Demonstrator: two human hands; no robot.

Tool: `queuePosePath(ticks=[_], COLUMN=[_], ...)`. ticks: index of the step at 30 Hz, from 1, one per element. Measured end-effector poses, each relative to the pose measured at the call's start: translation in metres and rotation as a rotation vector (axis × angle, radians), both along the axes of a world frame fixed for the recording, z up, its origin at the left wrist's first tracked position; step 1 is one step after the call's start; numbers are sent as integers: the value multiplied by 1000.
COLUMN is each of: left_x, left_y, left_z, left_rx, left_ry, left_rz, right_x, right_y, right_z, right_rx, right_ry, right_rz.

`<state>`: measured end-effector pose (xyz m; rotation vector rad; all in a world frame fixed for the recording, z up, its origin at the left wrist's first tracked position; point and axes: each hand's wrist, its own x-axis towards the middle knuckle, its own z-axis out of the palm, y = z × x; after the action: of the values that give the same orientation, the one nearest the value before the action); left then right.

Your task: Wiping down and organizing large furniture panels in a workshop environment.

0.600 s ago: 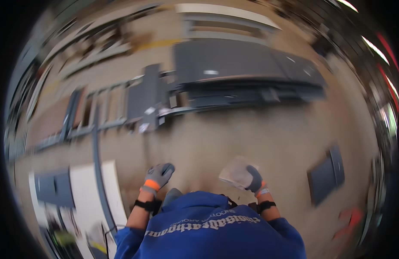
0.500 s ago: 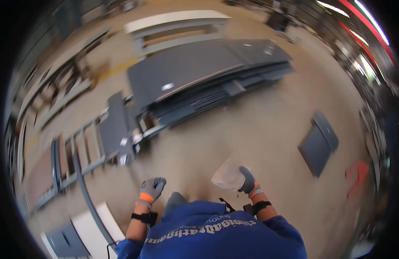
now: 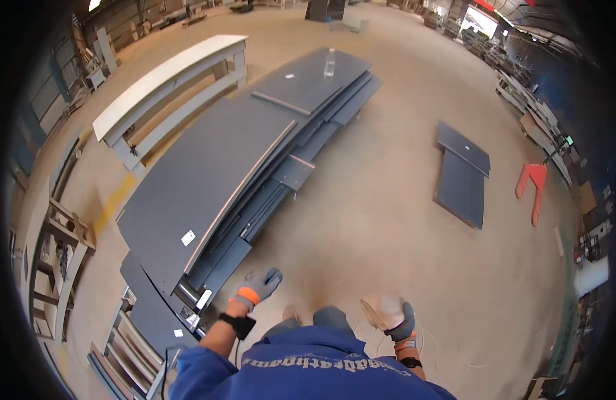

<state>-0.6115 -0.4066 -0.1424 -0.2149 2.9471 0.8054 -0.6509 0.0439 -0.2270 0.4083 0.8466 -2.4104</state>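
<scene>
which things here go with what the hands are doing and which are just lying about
In use:
right hand, holding a pale bundle
left hand, nothing seen in it

Lying about, untouched:
stacked dark panels
clear bottle on them
white-topped bench
red forked frame

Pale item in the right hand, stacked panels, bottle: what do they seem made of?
Pale item: perhaps thin plastic, seemingly see-through; blur leaves paper possible.
Stacked panels: likely board, matt dark-grey facing, brown edge showing.
Bottle: probably clear plastic, see-through; glass possible.
</scene>
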Motion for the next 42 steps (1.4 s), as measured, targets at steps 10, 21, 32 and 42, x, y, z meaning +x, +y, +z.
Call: queuePosePath(ticks=[10, 21, 32, 42], left_x=[-189, -257, -403, -536], left_y=[-49, -145, -232, -220], left_z=[-41, -82, -108, -131], left_rx=[64, -205, -516, -413], left_ry=[-439, -74, -355, -715], left_rz=[-47, 455, 544, 708], right_x=[-158, -486, -502, -586], right_y=[-31, -193, -204, -115], right_z=[-68, 34, 27, 34], right_rx=[-76, 430, 456, 156], right_ry=[-187, 303, 105, -102], right_rz=[-28, 503, 345, -57])
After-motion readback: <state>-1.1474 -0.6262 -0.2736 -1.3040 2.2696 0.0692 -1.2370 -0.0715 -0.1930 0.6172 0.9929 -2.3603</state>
